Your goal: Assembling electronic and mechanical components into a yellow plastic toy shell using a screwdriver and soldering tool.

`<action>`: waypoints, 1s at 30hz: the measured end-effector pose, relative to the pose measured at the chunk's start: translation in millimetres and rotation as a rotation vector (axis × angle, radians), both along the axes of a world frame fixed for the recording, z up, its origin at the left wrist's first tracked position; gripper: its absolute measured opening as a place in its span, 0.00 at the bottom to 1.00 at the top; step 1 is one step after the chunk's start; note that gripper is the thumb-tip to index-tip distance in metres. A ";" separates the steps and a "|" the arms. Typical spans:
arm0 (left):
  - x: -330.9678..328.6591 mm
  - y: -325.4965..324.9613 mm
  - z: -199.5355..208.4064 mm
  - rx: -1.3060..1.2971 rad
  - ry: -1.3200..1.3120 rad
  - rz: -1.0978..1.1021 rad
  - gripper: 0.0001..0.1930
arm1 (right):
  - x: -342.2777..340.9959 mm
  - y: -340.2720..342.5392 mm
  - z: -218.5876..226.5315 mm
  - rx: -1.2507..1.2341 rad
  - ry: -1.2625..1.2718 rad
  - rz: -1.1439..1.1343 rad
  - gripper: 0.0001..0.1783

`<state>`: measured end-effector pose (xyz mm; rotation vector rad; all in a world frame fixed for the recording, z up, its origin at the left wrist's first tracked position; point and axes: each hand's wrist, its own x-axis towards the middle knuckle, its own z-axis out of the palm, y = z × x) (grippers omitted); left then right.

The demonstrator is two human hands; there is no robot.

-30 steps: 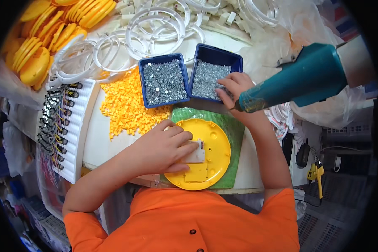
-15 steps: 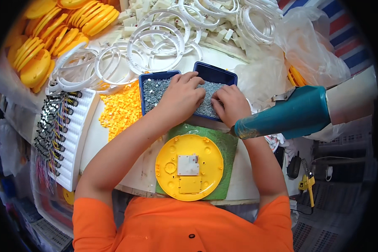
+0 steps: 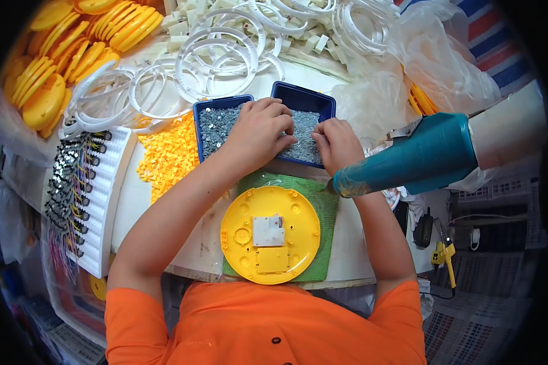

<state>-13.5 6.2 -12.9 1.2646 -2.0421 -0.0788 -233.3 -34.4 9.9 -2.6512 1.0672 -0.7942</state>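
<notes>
Two dark blue bins (image 3: 301, 91) of small silvery metal pieces, which look like screws, stand side by side. My left hand (image 3: 260, 131) hangs over the place where the bins meet, its fingers bent and drawn toward the thumb. At the right side of the right bin is my right hand (image 3: 341, 145), thumb and forefinger close together. Whatever either hand pinches is too small to make out. Nearer me, a round yellow plastic cover (image 3: 298, 213) lies on a green mat (image 3: 330, 210), with a white square part (image 3: 268, 231) on its middle.
A teal tool or nozzle (image 3: 420, 152) reaches in from the right, close over my right forearm. Loose yellow pieces (image 3: 167, 158), white rings (image 3: 216, 61) and a white foam tray (image 3: 106, 201) of wired parts lie left and behind. Yellow discs (image 3: 49, 103) are stacked far left.
My right hand has drawn back toward the right bin's right edge. My left hand's fingers have curled in more. The whole view has shifted slightly.
</notes>
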 end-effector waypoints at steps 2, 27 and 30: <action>0.7 3.8 2.6 -0.032 0.025 -0.014 0.06 | -2.9 0.2 -3.5 -0.039 0.041 -0.006 0.04; 14.0 157.7 6.7 0.389 0.239 0.007 0.05 | 12.4 126.3 -6.4 0.036 0.049 0.234 0.11; 13.0 157.0 3.4 0.358 0.188 0.005 0.06 | 9.6 123.4 -6.4 0.018 0.049 0.221 0.11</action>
